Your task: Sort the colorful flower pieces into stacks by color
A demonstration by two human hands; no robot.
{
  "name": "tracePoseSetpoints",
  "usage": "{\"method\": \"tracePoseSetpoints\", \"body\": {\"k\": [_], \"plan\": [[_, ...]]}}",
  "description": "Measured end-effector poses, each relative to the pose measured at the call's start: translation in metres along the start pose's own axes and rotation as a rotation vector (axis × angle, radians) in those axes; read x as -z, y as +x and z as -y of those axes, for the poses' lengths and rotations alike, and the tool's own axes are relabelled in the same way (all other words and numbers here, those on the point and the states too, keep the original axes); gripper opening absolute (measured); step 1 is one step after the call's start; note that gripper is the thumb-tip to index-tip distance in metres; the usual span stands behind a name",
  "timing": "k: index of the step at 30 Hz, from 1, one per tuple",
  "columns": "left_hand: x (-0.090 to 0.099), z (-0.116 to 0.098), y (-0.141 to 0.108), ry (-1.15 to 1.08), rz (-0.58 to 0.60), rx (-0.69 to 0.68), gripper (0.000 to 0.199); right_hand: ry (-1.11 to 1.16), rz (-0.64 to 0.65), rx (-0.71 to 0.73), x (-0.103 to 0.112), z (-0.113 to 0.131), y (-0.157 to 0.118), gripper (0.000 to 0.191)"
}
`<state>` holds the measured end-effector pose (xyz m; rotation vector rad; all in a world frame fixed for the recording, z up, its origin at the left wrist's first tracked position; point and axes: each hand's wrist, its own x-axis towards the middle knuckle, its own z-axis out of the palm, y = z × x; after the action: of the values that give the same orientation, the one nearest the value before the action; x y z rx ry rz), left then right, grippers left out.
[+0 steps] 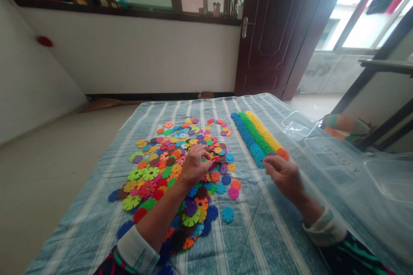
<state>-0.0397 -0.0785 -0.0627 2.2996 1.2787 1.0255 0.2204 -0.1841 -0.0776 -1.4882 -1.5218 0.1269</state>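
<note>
Many flat, notched plastic discs in mixed colours lie in a loose pile (151, 173) on the striped cloth. My left hand (195, 165) is over the pile's right side, thumb and fingers pinched on a red disc (214, 160). To the right, overlapping discs form three long rows: a blue row (245, 135), a green row (258, 137) and a yellow row (266, 135). At their near end my right hand (285, 176) is closed in a pinch, with a purple disc (271, 154) at its fingertips against the green row. An orange disc (283, 154) ends the yellow row.
Clear plastic containers (335, 154) stand along the right side of the cloth-covered surface (254, 232). A single blue disc (227, 214) lies apart, right of the pile. Beyond are a wall, a dark door (271, 21) and a ledge (129, 13) with a flask (227, 0).
</note>
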Motion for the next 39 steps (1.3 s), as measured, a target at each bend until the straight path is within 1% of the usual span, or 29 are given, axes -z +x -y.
{"method": "tracePoseSetpoints", "body": {"k": [3,6,9,14,16,18,20,21,25,27,29,32,36,39], "plan": [[0.003,-0.008,-0.004,-0.007,-0.020,-0.020,0.008,-0.006,0.060,0.102,-0.010,0.009,-0.006,0.017],[0.005,-0.021,-0.009,-0.041,-0.007,-0.036,0.009,0.015,0.100,0.141,-0.017,0.014,-0.011,0.017],[0.004,-0.037,-0.015,-0.131,0.044,-0.048,0.009,0.056,0.154,0.128,-0.022,0.018,-0.013,0.019],[-0.003,-0.061,-0.026,-0.246,0.150,-0.050,0.008,0.230,0.298,0.050,-0.026,0.032,-0.014,0.022],[-0.006,-0.066,-0.030,-0.263,0.174,-0.069,0.009,0.276,0.358,0.038,-0.023,0.036,-0.011,0.024],[-0.008,-0.066,-0.031,-0.258,0.168,-0.096,0.009,0.293,0.391,0.021,-0.015,0.035,-0.005,0.027],[-0.011,-0.063,-0.032,-0.233,0.134,-0.124,0.007,0.288,0.369,-0.042,-0.002,0.027,0.004,0.025],[-0.013,-0.060,-0.031,-0.215,0.115,-0.137,0.007,0.279,0.332,-0.091,0.007,0.020,0.009,0.024],[-0.020,-0.049,-0.032,-0.131,0.073,-0.206,0.009,0.199,0.077,-0.318,0.039,-0.018,0.026,0.026],[-0.023,-0.046,-0.033,-0.090,0.057,-0.252,0.011,0.124,0.025,-0.426,0.048,-0.036,0.029,0.025],[-0.024,-0.044,-0.035,-0.057,0.051,-0.293,0.012,0.054,0.034,-0.510,0.051,-0.048,0.029,0.022],[-0.024,-0.044,-0.035,-0.024,0.052,-0.319,0.014,-0.019,0.085,-0.582,0.050,-0.055,0.027,0.018],[-0.023,-0.041,-0.034,-0.001,0.058,-0.315,0.014,-0.087,0.088,-0.612,0.045,-0.057,0.028,0.018],[-0.028,-0.034,-0.036,0.009,0.049,-0.314,0.014,-0.143,0.081,-0.597,0.042,-0.061,0.030,0.018]]}}
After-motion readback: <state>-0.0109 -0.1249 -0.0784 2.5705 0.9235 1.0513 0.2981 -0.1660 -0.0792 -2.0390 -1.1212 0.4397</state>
